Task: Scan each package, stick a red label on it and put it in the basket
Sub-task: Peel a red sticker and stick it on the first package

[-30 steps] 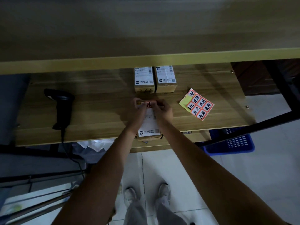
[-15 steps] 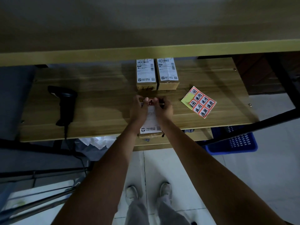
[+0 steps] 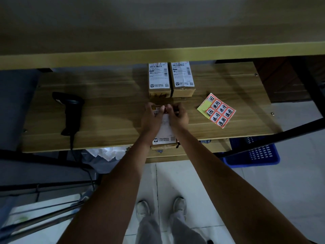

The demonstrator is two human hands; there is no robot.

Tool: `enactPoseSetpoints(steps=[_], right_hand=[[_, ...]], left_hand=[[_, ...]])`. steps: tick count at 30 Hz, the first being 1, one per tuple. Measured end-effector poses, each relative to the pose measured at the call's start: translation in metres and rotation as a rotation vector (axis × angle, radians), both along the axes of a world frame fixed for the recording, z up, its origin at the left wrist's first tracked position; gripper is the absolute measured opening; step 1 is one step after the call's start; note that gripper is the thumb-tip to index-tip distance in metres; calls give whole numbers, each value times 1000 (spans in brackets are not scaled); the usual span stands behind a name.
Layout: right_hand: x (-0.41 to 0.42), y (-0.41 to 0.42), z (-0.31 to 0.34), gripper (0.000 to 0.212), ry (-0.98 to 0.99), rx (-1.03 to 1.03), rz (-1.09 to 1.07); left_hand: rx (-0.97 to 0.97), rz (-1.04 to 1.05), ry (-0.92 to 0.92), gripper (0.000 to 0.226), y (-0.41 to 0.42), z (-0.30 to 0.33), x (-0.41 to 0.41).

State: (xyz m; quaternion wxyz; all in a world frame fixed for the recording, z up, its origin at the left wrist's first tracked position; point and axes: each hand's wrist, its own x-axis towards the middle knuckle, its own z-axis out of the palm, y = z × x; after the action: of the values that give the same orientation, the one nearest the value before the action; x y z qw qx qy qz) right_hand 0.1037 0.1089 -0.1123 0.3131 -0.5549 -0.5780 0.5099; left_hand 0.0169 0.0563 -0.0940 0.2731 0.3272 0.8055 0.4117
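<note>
Package (image 3: 164, 133): brown carton, white shipping label on top, both hands (image 3: 151, 118) pressing far end.

Two boxes (image 3: 171, 80) block beyond; bare wood between scanner (image 3: 71, 111) and label sheet (image 3: 217, 110), seemingly.

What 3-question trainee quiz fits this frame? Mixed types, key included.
1. True or false: the scanner lies on the table, unheld.
2. How many packages stand at the table's back edge?
3. The basket is: A) on the table B) on the floor, below the table's right end.

Key: 1 true. 2 two. 3 B.
</note>
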Motion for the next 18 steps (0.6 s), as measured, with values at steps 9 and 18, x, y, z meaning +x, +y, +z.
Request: enactPoseSetpoints(steps=[9,18], right_hand=[[3,-1,-6,21,-70,120,21],[7,-4,1,27,-31,29,49]], left_hand=[[14,-6,18,29,-1,1,2],[61,-3,-71,39,-3,-5,0]])
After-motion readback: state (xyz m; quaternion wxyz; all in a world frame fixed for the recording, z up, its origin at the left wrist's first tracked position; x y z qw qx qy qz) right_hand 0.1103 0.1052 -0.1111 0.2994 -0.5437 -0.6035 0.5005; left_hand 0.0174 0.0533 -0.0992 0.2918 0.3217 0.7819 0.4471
